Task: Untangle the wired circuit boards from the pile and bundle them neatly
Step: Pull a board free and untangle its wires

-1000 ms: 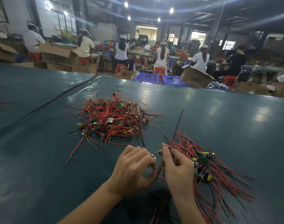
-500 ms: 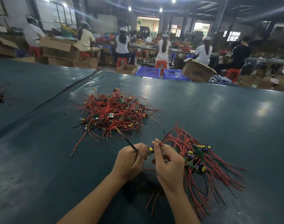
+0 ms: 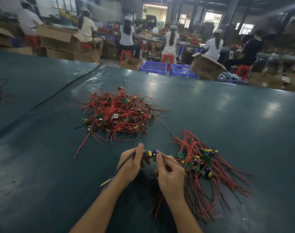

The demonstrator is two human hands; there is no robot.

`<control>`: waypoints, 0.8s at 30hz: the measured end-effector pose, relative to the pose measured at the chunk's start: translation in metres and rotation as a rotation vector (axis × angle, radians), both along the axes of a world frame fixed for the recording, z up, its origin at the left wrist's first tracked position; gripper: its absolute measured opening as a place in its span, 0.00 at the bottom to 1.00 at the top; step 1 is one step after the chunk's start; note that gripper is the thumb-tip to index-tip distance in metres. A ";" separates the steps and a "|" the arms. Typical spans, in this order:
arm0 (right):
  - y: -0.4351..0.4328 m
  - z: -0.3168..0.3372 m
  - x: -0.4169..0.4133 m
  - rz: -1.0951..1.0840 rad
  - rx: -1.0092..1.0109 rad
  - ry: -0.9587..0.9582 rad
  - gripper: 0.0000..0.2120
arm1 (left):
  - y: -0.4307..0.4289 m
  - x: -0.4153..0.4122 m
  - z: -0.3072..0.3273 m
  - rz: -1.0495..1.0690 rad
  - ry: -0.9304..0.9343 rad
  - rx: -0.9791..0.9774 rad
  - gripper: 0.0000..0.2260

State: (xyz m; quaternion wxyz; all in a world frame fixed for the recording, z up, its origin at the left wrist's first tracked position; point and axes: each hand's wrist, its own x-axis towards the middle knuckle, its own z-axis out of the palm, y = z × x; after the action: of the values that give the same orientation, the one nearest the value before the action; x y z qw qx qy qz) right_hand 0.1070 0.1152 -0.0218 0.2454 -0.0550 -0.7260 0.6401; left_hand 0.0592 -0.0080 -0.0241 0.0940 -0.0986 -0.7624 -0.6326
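Work looks under half done, as I judge it. Tangled red and black wires with small boards make up the pile [image 3: 120, 115], which lies on the table [image 3: 235, 118] at eleven o'clock from the hands and is the denser heap. At three o'clock, just beside the right hand [image 3: 170, 172], lies the bundle [image 3: 209, 165] of freed boards; its wires run roughly one way toward five o'clock, loose, with no tie showing.

One board [image 3: 150, 153] is held between the hands. The left hand [image 3: 131, 163] grips its end, along with a black wire [image 3: 125, 163] trailing to seven o'clock. The right hand pinches its red wire [image 3: 170, 159] between thumb and forefinger.

Left to do: add this board to the bundle, clear the pile, tie up.
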 end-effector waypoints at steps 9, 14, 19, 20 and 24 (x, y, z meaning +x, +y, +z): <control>0.003 0.000 0.006 0.020 0.027 0.030 0.08 | -0.002 0.008 0.004 -0.181 0.076 -0.021 0.09; 0.001 0.002 0.005 0.044 0.072 0.035 0.13 | -0.006 0.012 0.008 -0.180 0.044 0.051 0.10; 0.008 0.005 0.005 0.021 -0.198 -0.040 0.10 | -0.005 0.013 0.009 -0.199 -0.070 0.154 0.14; 0.010 0.005 0.004 0.023 -0.266 -0.049 0.11 | -0.004 0.013 0.010 -0.193 -0.097 0.183 0.14; 0.012 0.008 0.003 0.029 -0.384 -0.052 0.11 | -0.005 0.011 0.014 -0.174 -0.175 0.258 0.14</control>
State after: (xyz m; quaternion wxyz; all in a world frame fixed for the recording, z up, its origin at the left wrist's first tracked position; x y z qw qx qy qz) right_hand 0.1104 0.1269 -0.0135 0.2023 -0.1071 -0.5975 0.7685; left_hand 0.0700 -0.0130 -0.0096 -0.0158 -0.0960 -0.6688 -0.7371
